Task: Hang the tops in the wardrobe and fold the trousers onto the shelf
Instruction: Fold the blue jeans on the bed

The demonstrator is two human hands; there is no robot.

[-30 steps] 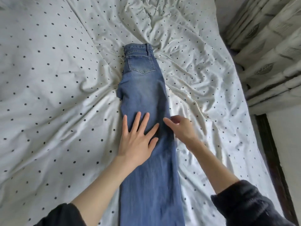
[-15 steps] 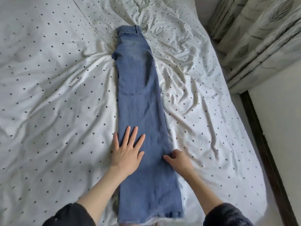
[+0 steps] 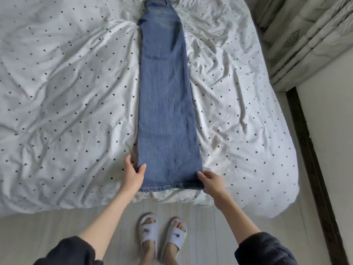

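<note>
Blue jeans (image 3: 165, 104) lie lengthwise on the bed, folded leg on leg, waistband at the far end and hems at the near edge. My left hand (image 3: 132, 174) pinches the left hem corner, thumb on top of the denim and fingers along its side. My right hand (image 3: 211, 181) pinches the right hem corner in the same way. No tops, wardrobe or shelf are in view.
The bed carries a rumpled white duvet with dark dots (image 3: 63, 104). Its near edge hangs over a pale wood floor (image 3: 57, 232), where my slippered feet (image 3: 162, 240) stand. Patterned curtains (image 3: 305, 35) and a dark skirting strip (image 3: 313, 169) run along the right.
Both hands slid down the jeans from mid-leg to the hem, and each now pinches a corner. The view pulled back, showing the bed edge, floor and my feet.
</note>
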